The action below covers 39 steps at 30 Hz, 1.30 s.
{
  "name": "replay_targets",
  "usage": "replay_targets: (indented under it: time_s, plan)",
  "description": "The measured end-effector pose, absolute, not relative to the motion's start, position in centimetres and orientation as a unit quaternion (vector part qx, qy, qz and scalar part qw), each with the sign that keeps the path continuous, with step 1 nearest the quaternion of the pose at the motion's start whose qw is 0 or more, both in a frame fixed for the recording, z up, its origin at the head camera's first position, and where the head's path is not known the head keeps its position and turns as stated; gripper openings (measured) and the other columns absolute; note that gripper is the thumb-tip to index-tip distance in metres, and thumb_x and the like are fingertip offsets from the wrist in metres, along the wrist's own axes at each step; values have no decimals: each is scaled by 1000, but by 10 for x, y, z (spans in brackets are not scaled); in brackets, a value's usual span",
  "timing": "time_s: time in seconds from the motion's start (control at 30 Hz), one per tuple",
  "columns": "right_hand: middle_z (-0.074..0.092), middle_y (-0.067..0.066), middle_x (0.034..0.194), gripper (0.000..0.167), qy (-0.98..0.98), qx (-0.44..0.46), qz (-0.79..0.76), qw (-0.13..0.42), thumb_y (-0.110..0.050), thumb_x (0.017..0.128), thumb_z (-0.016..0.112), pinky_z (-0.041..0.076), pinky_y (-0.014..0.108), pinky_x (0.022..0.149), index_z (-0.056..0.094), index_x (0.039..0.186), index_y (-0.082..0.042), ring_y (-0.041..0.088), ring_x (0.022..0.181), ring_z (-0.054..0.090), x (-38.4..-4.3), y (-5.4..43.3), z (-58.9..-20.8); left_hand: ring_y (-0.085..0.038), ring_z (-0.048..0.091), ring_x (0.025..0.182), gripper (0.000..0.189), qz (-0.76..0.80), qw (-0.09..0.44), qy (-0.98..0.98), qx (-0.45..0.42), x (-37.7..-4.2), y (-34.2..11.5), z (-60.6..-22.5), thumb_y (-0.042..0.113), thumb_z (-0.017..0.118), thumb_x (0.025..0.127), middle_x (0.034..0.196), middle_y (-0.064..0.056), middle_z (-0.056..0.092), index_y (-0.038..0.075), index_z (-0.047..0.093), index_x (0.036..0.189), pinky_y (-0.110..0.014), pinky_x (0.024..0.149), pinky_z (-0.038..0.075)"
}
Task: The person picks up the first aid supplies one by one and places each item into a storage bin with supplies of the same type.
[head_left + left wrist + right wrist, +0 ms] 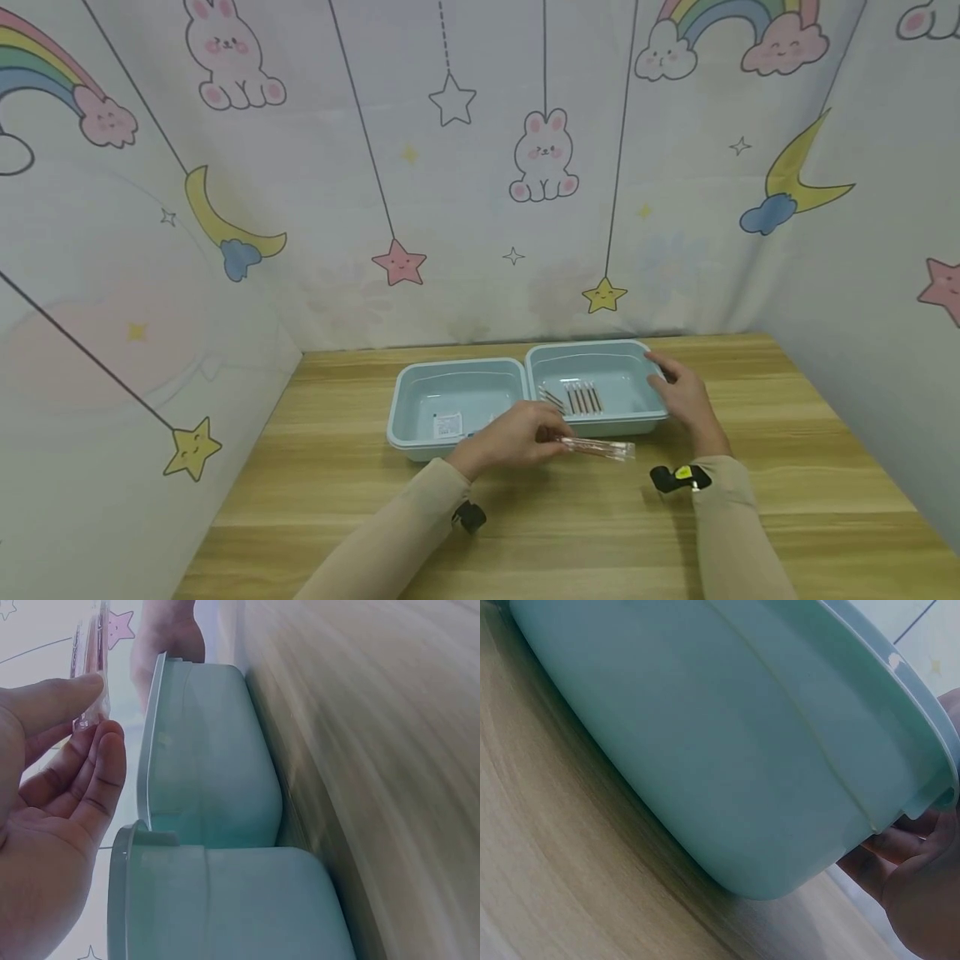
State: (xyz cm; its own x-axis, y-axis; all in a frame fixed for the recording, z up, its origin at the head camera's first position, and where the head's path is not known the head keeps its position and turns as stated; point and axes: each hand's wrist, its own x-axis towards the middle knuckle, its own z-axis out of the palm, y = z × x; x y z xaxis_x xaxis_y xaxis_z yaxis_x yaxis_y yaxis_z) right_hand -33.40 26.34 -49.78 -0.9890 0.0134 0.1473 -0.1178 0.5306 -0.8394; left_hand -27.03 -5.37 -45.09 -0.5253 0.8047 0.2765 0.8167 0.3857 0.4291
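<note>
My left hand [521, 435] pinches clear-wrapped brown swabs [600, 448] between thumb and fingers, over the front rim where two bins meet. In the left wrist view the clear wrapper [91, 656] stands up from the fingertips. My right hand [684, 398] grips the right end of the right light-blue plastic bin [600, 427], some fingers under its rim in the right wrist view. Inside that bin lie several brown swabs with pale ends [583, 399], most side by side, some slanted at the left and partly hidden by my left hand.
The left light-blue bin [457, 364] stands beside the right one and holds a white printed packet [447, 425]; something small and blue there is mostly hidden. Both bins sit on a wood-grain table [585, 533] before a patterned curtain [465, 208]. Each wrist wears a small black camera [470, 517].
</note>
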Motion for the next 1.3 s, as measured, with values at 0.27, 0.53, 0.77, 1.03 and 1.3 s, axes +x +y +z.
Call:
replay_targets:
  time_s: [0.27,0.53,0.77,1.03,1.3]
  plan:
    - [41,27,148,45,-872,29,483,67,-8,96,52,34,58,110,49,141,0,46,137,38,-334,263,-498,3,55,77,16,-266,18,-836,-479,-273,-55,-450,23,68,91,94,6,67,15,74,104,-6,68,45]
    - [40,27,148,45,-869,29,490,65,-8,96,52,33,57,111,49,141,-1,45,137,37,-332,263,-498,3,56,79,16,-268,25,-843,-465,-273,-56,-451,24,69,91,97,6,67,16,74,104,-8,70,45]
    - [40,27,148,45,-870,28,489,65,-9,96,52,34,58,111,49,141,-1,45,137,38,-334,262,-499,2,56,80,15,-277,24,-843,-460,-273,-56,-449,23,69,91,98,5,67,16,74,104,-9,70,48]
    - [40,27,149,46,-872,24,485,61,-9,96,52,34,57,111,49,141,-2,45,137,38,-333,262,-497,2,58,81,13,-287,33,-840,-459,-275,-56,-450,20,70,90,98,5,68,16,74,101,-14,72,52]
    - [40,27,149,46,-876,21,479,62,-8,96,51,33,58,111,49,141,-1,46,137,38,-332,261,-496,2,58,80,14,-286,40,-846,-449,-276,-55,-450,21,70,90,99,5,68,16,74,102,-14,70,52]
